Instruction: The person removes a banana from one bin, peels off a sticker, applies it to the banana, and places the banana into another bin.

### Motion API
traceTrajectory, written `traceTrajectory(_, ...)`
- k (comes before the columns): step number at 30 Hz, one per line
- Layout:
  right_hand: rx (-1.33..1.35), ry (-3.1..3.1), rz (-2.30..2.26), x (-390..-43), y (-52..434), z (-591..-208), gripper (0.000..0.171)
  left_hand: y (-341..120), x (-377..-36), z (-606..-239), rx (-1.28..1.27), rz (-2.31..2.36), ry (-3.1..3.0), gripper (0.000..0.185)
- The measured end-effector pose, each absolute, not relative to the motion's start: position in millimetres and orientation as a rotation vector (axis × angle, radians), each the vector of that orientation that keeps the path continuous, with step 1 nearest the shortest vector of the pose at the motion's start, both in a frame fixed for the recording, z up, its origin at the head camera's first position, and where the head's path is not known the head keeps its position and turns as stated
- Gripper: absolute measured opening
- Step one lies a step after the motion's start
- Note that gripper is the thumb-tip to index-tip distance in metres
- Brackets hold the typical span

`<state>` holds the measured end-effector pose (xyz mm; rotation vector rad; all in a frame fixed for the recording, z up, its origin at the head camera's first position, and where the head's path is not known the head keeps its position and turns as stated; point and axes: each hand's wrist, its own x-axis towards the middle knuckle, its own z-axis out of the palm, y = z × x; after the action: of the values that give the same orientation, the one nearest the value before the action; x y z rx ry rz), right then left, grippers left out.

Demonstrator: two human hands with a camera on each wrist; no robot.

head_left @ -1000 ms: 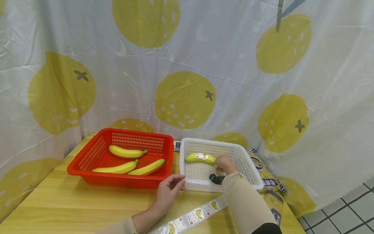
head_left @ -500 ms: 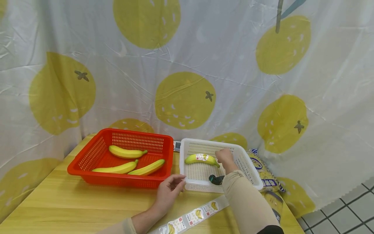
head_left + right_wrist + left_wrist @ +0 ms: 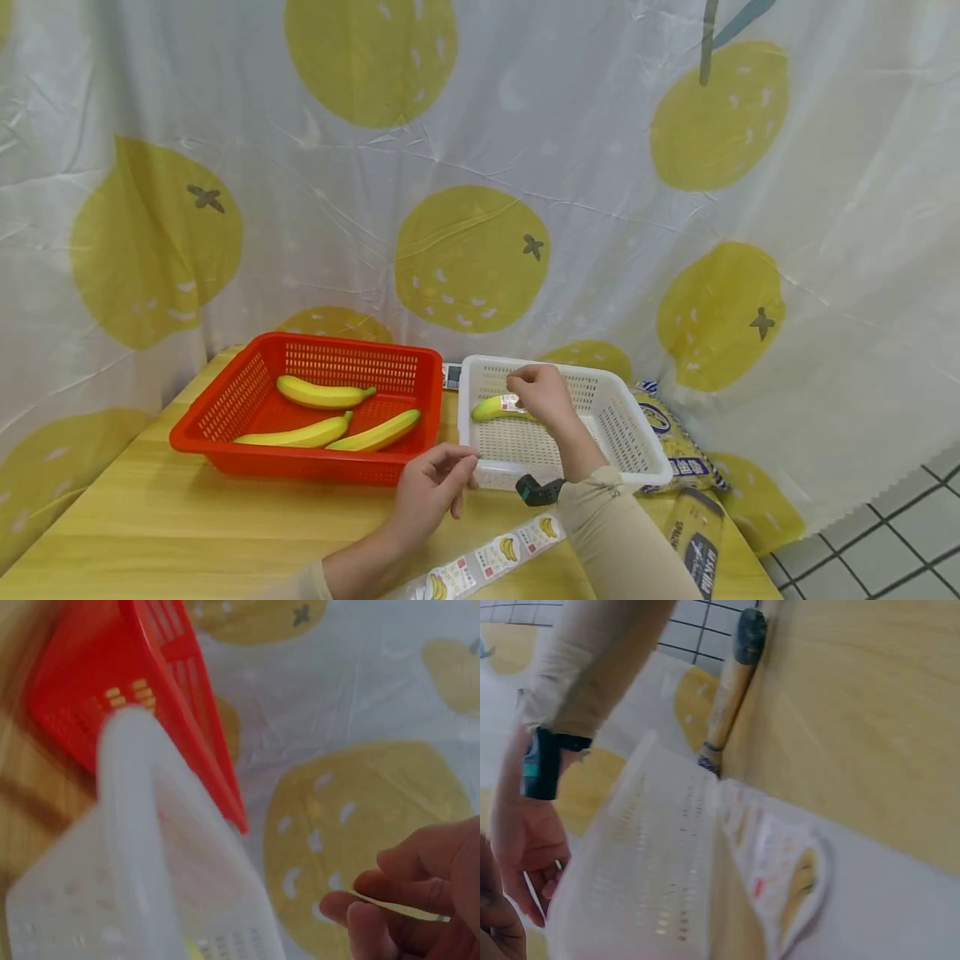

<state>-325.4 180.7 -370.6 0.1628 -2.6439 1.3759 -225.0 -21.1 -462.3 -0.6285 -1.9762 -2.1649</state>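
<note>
- right hand [image 3: 542, 393] fingers [image 3: 517, 382] are curled loosely over the labelled banana [image 3: 491, 407] in the white basket [image 3: 633, 446]; can't tell if they touch it or pinch anything.
- banana lies just under and left of those fingers, long axis running left-right across the basket's far half.
- right hand is clearly the nearer one, wrist bent, forearm reaching in over the front rim.
- left hand [image 3: 431, 493] hangs half curled, holding nothing, over the counter [image 3: 150, 517] by the basket's front left corner, sticker strip [image 3: 487, 558] nearby.
</note>
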Motion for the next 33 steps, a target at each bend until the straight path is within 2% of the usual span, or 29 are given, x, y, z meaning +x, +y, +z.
traceTrajectory(4,0.477,-2.6,1.168,-290,152,-377,0.015,-48,-230,-428,-0.808,-1.906,-2.01,0.008)
traceTrajectory(7,0.702,-2.515,0.924,-269,132,-388,0.013,-81,-241,-402,-0.787,-1.68,-2.173,0.01)
traceTrajectory(12,0.918,-2.334,0.536,-257,111,-415,0.017,-151,-266,-382,-0.532,-1.153,-2.518,0.019)
traceTrajectory(17,0.957,-2.204,0.361,-258,103,-434,0.024,-226,-282,-381,-0.245,-0.782,-2.724,0.027)
traceTrajectory(21,0.967,-2.117,0.287,-262,101,-441,0.025,-268,-287,-387,-0.116,-0.645,-2.858,0.027)
traceTrajectory(25,0.974,-2.099,0.28,-263,99,-442,0.02,-286,-289,-397,-0.052,-0.577,-3.0,0.023)
traceTrajectory(33,0.981,-2.105,0.332,-265,99,-444,0.019,-279,-290,-404,0.043,-0.672,-3.171,0.027)
